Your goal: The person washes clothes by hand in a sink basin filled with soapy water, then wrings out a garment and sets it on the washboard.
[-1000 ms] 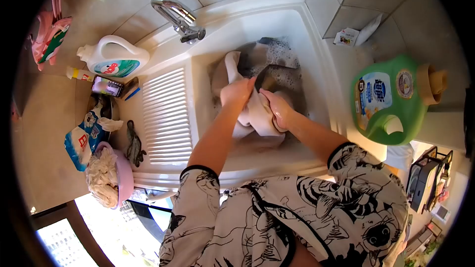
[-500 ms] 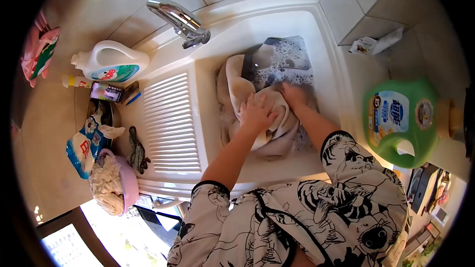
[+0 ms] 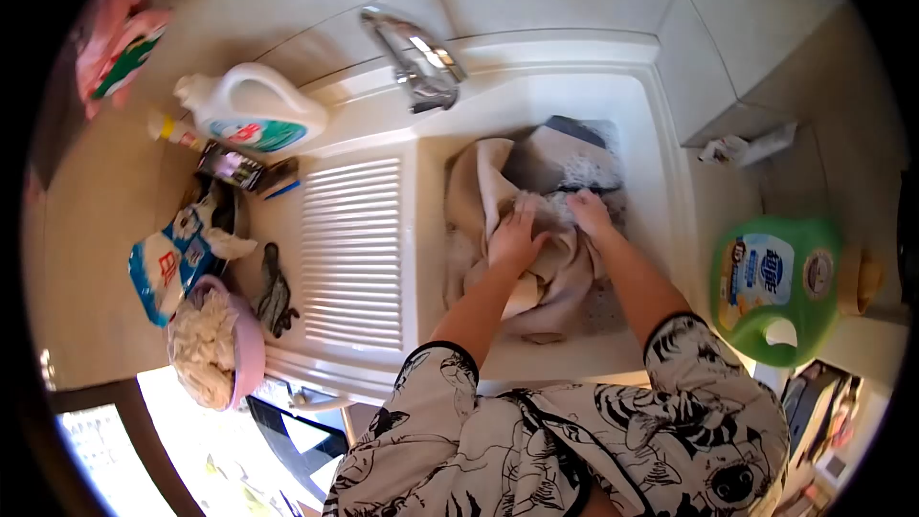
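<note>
A wet beige cloth lies bunched in the sink, in soapy water with white suds. My left hand presses on the cloth with its fingers extended. At the right, my right hand has its fingers curled down at the cloth's edge beside the suds; what its fingertips grip is hard to make out. Behind both hands, a grey and dark part of the fabric shows near the sink's back.
A chrome faucet stands behind the ribbed washboard. White detergent bottle, phone, blue packet and pink basin of cloth are left. A green detergent jug is right.
The view has shifted, so the sink sits lower and further right. My right hand has come out of the dark water area onto the cloth's edge, and the cloth is more spread and folded.
</note>
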Demonstrator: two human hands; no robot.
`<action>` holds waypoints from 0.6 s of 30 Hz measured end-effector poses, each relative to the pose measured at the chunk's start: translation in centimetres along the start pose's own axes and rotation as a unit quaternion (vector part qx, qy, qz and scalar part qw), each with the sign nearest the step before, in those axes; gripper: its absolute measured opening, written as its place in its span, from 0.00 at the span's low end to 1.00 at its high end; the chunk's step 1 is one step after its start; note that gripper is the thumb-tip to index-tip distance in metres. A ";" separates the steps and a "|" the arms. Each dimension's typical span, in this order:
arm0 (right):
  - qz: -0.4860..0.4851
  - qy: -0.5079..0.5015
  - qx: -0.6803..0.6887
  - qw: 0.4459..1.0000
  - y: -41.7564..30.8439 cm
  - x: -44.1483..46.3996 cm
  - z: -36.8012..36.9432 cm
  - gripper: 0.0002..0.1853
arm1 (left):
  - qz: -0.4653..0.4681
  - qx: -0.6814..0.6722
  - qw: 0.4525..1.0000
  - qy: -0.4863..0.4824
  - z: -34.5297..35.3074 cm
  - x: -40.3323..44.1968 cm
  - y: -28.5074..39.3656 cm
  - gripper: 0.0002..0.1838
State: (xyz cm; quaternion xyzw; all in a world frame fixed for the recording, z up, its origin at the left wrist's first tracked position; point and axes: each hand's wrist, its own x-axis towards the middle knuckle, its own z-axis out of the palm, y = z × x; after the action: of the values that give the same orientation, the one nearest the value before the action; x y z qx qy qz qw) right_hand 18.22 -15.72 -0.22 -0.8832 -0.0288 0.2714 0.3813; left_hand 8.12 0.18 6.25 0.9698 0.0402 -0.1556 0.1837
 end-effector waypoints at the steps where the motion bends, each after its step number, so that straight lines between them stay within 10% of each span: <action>1: -0.003 0.005 0.084 0.996 -2.3 -1.2 -1.5 0.13 | -0.012 0.003 1.000 0.013 -0.5 0.3 -0.2 0.26; 3: -0.013 -0.048 0.251 0.967 -5.6 -4.3 -2.4 0.13 | -0.051 -0.134 0.973 0.179 -0.8 -0.4 -0.6 0.24; 4: -0.012 -0.086 0.409 0.908 -6.3 -5.4 -2.4 0.13 | -0.086 -0.067 0.993 0.044 -2.7 -0.1 -0.5 0.23; 8: -0.069 -0.008 0.341 0.938 -4.6 -5.9 -2.5 0.11 | -0.141 -0.263 0.954 0.037 -5.4 -1.0 1.1 0.17; 10: 0.072 -0.002 0.457 0.886 -4.1 -5.6 -3.0 0.11 | -0.063 -0.232 0.969 0.064 -8.1 -3.4 5.3 0.13; 15: 0.004 -0.039 0.592 0.805 -7.2 -10.6 -1.9 0.12 | 0.119 -0.198 0.949 0.215 -7.3 -5.2 10.0 0.10; 18: 0.140 -0.097 0.660 0.732 -9.3 -12.5 -1.9 0.17 | 0.056 -0.169 0.961 0.209 -6.5 -1.0 5.3 0.12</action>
State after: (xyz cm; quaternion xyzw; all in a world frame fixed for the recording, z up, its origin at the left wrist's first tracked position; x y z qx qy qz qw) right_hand 10.01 -13.56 12.97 -0.3730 0.2447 0.3564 0.8209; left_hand 9.72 -2.33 14.17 0.9361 0.0495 0.0702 0.3412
